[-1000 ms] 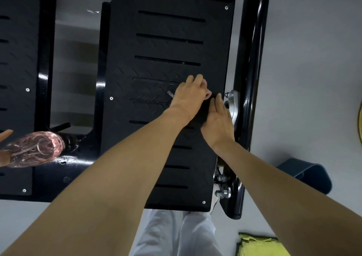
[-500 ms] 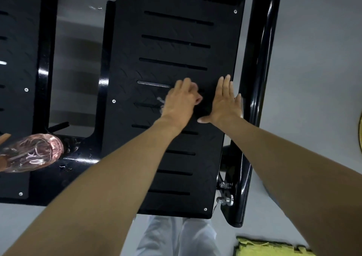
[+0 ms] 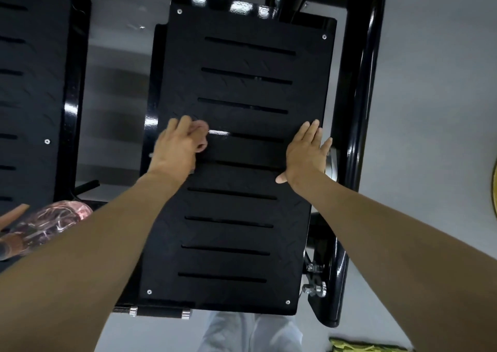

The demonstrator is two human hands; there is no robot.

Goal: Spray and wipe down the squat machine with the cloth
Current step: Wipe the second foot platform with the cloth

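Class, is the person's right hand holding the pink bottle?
No, the right hand lies flat on the black foot plate, while the bottle sits far left.

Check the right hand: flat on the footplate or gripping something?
Flat: the right hand lies on the footplate, fingers straight, thumb spread, curled around nothing.

Matt black tread-patterned metal footplate [image 3: 242,163], glossy black frame tube [image 3: 360,96] at 3 o'clock, shiny metal bolts [image 3: 314,288] at 5 o'clock, clear pink-tinted plastic bottle [image 3: 51,225] at 8 o'clock, smooth matt grey floor [image 3: 443,82].
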